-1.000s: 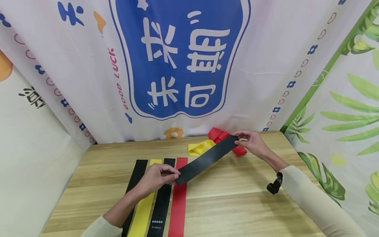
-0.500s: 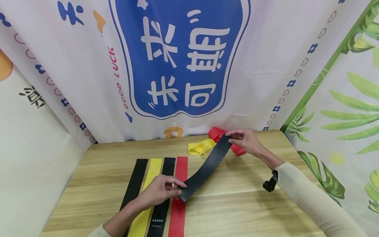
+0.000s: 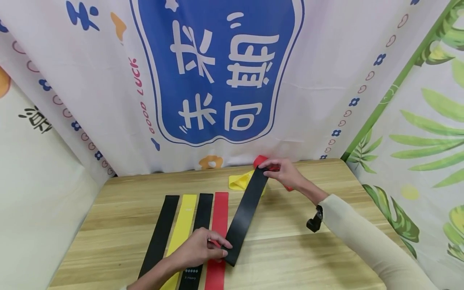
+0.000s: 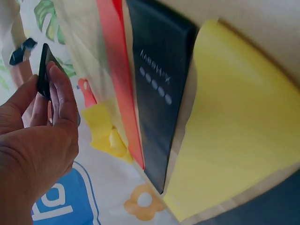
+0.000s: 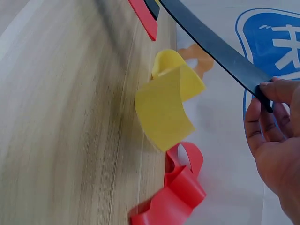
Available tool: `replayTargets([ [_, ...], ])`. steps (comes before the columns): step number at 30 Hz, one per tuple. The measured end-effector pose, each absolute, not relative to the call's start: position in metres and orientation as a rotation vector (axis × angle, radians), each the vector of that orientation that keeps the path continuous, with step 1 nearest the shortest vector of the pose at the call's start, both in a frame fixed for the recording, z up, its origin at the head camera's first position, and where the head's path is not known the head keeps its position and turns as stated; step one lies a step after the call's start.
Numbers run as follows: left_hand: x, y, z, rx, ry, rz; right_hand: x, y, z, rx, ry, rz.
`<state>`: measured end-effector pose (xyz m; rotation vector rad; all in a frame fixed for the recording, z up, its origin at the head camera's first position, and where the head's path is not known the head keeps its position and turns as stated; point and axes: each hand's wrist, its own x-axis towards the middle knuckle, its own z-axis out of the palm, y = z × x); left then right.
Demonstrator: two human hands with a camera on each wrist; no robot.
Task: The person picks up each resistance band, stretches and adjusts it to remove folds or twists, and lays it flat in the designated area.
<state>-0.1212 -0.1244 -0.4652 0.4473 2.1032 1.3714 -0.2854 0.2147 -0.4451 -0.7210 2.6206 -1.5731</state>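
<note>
A black resistance band [image 3: 246, 215] is stretched out between both hands, slanting over the table just right of the flat red band [image 3: 220, 213]. My left hand [image 3: 203, 249] pinches its near end between thumb and fingers, over the red band. At the far end, my right hand [image 3: 284, 175] pinches the other tip, as the right wrist view also shows at the band's edge [image 5: 225, 54]. To the left lie a flat black band marked X-Heavy [image 4: 157, 75], a yellow band [image 3: 185, 219] and another black band [image 3: 159, 233], side by side.
A crumpled yellow band [image 5: 164, 105] and a crumpled red band [image 5: 180, 197] lie at the back of the wooden table [image 3: 301, 249]. Behind the table hangs a printed white curtain [image 3: 308, 100]. A small black device [image 3: 314, 221] is on the right wrist.
Both hands have carried the black band: the left hand came nearer and rightward, the right hand moved left. The band has turned from slanting sideways to pointing more lengthwise, beside the red one.
</note>
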Motion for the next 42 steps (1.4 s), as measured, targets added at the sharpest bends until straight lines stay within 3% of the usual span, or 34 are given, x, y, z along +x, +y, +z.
replayTargets([
  [11, -0.112, -0.12, -0.482, 0.499, 2.015, 1.376, -0.292, 0.186, -0.451, -0.82, 2.511, -1.611],
  [42, -0.089, -0.103, -0.491, 0.502, 1.785, 1.418, -0.295, 0.136, -0.482, -0.971, 2.547, -1.159],
])
